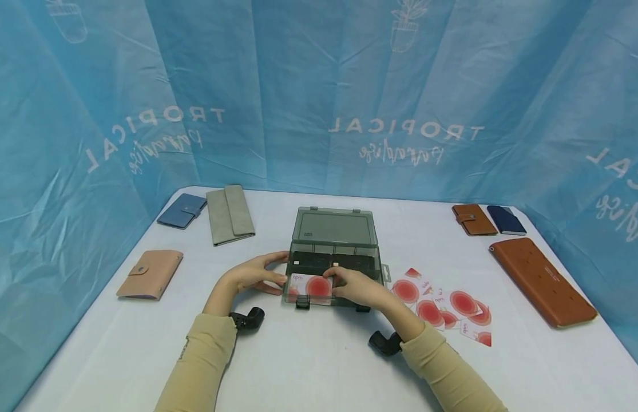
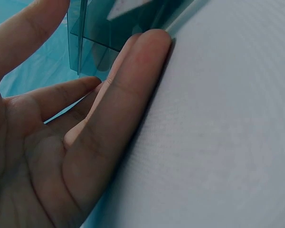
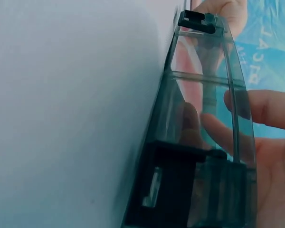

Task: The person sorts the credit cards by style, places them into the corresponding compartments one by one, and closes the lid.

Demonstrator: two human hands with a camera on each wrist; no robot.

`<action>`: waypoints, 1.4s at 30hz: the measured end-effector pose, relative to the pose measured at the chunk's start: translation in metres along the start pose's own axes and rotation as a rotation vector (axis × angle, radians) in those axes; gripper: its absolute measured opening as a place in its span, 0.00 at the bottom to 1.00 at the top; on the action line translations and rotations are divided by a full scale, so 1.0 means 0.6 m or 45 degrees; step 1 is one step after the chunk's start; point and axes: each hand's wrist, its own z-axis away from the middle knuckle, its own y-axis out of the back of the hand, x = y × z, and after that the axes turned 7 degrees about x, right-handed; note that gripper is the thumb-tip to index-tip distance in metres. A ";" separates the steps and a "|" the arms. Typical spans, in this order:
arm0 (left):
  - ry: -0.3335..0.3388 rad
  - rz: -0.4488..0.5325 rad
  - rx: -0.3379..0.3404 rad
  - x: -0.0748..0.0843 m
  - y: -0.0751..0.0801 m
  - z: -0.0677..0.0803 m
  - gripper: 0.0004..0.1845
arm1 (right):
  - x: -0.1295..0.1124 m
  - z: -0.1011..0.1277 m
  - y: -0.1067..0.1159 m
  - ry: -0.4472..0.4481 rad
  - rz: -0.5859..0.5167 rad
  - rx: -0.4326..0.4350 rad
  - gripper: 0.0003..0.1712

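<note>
The likely flimsy card [image 1: 308, 284] is edge-pinched at three o'clock by the right hand [image 1: 355, 286]. The left hand [image 1: 253, 274] is spread.

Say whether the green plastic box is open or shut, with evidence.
The box is open: its lid is swung back, leaving black items inside uncovered.

Head view: we see bright, even light; faint shadows beside beige fabric sleeves [image 1: 197, 360] on flat white tabletop [image 1: 308, 366]. Wrist views: dimmer, bluish; bare left hand [image 2: 61, 137] shadowed, translucent green plastic box [image 3: 168, 116] soft-edged.
</note>
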 end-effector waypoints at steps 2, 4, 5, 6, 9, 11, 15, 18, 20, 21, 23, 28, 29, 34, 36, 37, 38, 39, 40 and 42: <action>-0.002 0.000 0.000 -0.001 0.001 0.000 0.46 | 0.002 -0.002 0.000 -0.020 -0.018 -0.021 0.20; -0.002 -0.001 -0.002 -0.001 0.001 0.000 0.46 | 0.003 -0.002 0.001 -0.026 -0.008 -0.030 0.20; -0.003 -0.002 -0.002 -0.002 0.001 0.000 0.47 | 0.003 -0.001 0.003 -0.018 0.004 -0.028 0.20; -0.002 -0.002 -0.002 -0.002 0.001 0.001 0.47 | 0.004 0.000 0.007 -0.001 0.017 -0.026 0.19; -0.003 -0.004 -0.003 -0.002 0.000 0.001 0.47 | 0.006 0.006 0.029 0.044 0.008 -0.002 0.15; -0.006 -0.007 -0.008 -0.001 0.001 0.001 0.47 | 0.010 0.013 0.054 0.043 -0.033 0.029 0.12; -0.007 -0.003 -0.013 0.001 0.001 0.003 0.47 | 0.033 0.028 0.113 -0.055 -0.115 0.139 0.12; -0.005 0.000 -0.012 0.002 0.002 0.005 0.46 | 0.064 0.034 0.149 -0.172 -0.088 0.192 0.15; -0.005 0.001 -0.010 0.002 0.002 0.005 0.46 | 0.085 0.036 0.165 -0.237 -0.066 0.177 0.18; -0.005 0.002 -0.009 0.002 0.002 0.005 0.46 | 0.095 0.037 0.171 -0.271 -0.060 0.162 0.19; -0.004 0.004 -0.008 0.002 0.001 0.005 0.46 | 0.112 0.039 0.178 -0.323 -0.014 0.130 0.23; 0.001 0.005 -0.010 0.002 0.000 0.004 0.45 | 0.129 0.045 0.179 -0.459 0.282 0.044 0.37; 0.001 0.007 -0.010 0.002 0.000 0.004 0.45 | 0.129 0.046 0.178 -0.482 0.353 0.025 0.39; -0.001 0.014 -0.009 0.004 0.000 0.003 0.45 | 0.128 0.046 0.170 -0.559 0.512 -0.012 0.43; -0.002 0.016 -0.009 0.004 0.000 0.003 0.45 | 0.129 0.046 0.170 -0.568 0.506 0.003 0.43; -0.002 0.016 -0.009 0.004 0.000 0.003 0.45 | 0.130 0.046 0.170 -0.569 0.498 0.017 0.43; -0.002 0.017 -0.009 0.004 0.000 0.003 0.45 | 0.131 0.046 0.171 -0.558 0.491 0.037 0.42; -0.002 0.017 -0.010 0.004 0.000 0.003 0.45 | 0.133 0.047 0.172 -0.545 0.486 0.061 0.42; -0.003 0.016 -0.009 0.003 0.000 0.003 0.45 | 0.135 0.047 0.174 -0.531 0.472 0.089 0.42; -0.001 0.015 -0.007 0.003 0.000 0.004 0.45 | 0.141 0.046 0.177 -0.502 0.424 0.149 0.42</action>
